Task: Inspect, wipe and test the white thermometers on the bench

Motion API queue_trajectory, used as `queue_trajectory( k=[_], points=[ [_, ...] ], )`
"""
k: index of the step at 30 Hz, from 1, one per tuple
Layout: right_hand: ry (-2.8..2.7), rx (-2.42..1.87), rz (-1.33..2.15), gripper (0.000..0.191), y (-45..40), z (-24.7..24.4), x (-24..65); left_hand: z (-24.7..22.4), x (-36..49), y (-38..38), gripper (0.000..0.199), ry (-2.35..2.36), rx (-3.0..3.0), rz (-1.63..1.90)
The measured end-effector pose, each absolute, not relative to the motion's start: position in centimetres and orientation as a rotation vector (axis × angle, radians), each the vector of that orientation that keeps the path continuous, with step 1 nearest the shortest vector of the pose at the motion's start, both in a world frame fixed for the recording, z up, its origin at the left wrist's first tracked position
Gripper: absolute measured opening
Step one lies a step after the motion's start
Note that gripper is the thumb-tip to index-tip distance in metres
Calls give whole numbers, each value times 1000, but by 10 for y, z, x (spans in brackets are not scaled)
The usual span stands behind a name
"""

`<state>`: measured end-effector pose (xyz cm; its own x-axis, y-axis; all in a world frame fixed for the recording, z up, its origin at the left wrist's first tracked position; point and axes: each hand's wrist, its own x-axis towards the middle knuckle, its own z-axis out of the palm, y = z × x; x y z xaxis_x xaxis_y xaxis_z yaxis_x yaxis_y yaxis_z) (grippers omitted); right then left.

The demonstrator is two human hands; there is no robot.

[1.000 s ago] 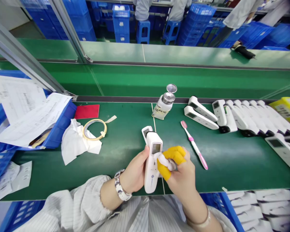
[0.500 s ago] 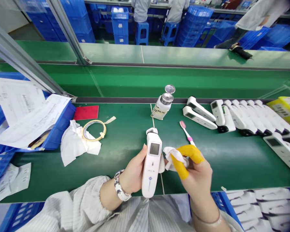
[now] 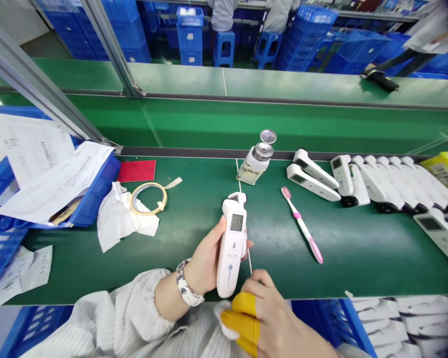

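Clock dirs from the thermometer (image 3: pixel 229 263): it's in the L hand (image 3: pixel 205 263), w/ its screen facing the cam, top end tipped slightly twd 12-1, bottom end near the bench's (image 3: pixel 194 189) front edge. L hand is clamped round its body, thumb along the 9 side, fingertips showing at 3; forearm comes in from 8, watch (image 3: pixel 186 283) on wrist.

R hand (image 3: pixel 267 318) is at 5, apart from the thermometer, partly over the front edge; fingers curled together, yellow covers (image 3: pixel 244 323) on some, pinching a white wipe (image 3: pixel 226 330). Forearm runs off twd 4.

Bottle (image 3: pixel 254 165), lid up, at 12-1 by the back edge. Toothbrush (image 3: pixel 302 226) at 2-3, w/ a wide strip of green top btwn it and the front edge. More thermometers (image 3: pixel 392 186) at 2-3, reaching near the back edge. Tape roll (image 3: pixel 148 185) at 10, touching a crumpled cloth (image 3: pixel 115 219); good room btwn tape & L hand. Blue crate (image 3: pixel 97 184) w/ papers at 9-10.
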<state>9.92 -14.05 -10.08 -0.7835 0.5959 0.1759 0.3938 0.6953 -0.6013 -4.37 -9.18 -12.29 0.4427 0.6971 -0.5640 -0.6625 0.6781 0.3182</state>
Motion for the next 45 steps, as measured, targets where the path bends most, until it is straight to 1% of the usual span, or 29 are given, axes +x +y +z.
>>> queue_trajectory(
  k=[1,3,7,10,12,15,17,21,23,26,29,31,32,33,36,37,40,43,45],
  points=[
    [-2544,-747,818,19,-142,-100,101,-123,-44,-92,42,739,70,854],
    [-2457,-752,773,21,-139,-101,108,-124,-44,-94,39,766,86,857],
    [-2232,-863,515,35,-120,-105,116,-128,-42,-97,40,748,120,843],
    [-2184,-942,386,33,-108,-105,108,-130,-42,-97,29,702,151,907],
    [-2219,-946,416,28,-110,-105,98,-131,-42,-97,27,714,140,929],
    [-2346,-859,565,24,-119,-106,88,-130,-43,-96,33,797,148,898],
    [-2399,-817,598,24,-122,-107,86,-130,-43,-96,34,832,192,895],
    [-2260,-901,418,24,-112,-110,95,-129,-43,-97,25,756,237,934],
    [-2239,-916,394,21,-110,-110,97,-130,-43,-97,23,746,241,941],
    [-2424,-835,554,12,-120,-110,93,-129,-44,-96,27,830,263,921],
    [-2579,-717,713,13,-135,-110,91,-129,-46,-95,29,862,294,943],
    [-2541,-744,736,13,-137,-108,98,-130,-46,-94,30,856,302,953],
    [-2505,-800,739,14,-134,-107,104,-130,-46,-94,30,858,299,951],
    [-2475,-876,742,19,-129,-106,113,-130,-46,-94,31,863,292,946],
    [-2394,-1183,690,45,-103,-108,148,-130,-46,-93,33,865,293,936],
    [-2339,-1324,610,47,-92,-113,162,-130,-46,-92,33,865,301,938],
    [-2130,-1833,153,46,-62,-137,198,-129,-47,-92,33,870,325,953],
    [-2088,-2205,61,45,-49,-161,220,-129,-48,-91,33,878,331,962],
    [-2053,-2224,109,42,-55,-165,223,-129,-48,-89,33,883,327,970]
  ],
)
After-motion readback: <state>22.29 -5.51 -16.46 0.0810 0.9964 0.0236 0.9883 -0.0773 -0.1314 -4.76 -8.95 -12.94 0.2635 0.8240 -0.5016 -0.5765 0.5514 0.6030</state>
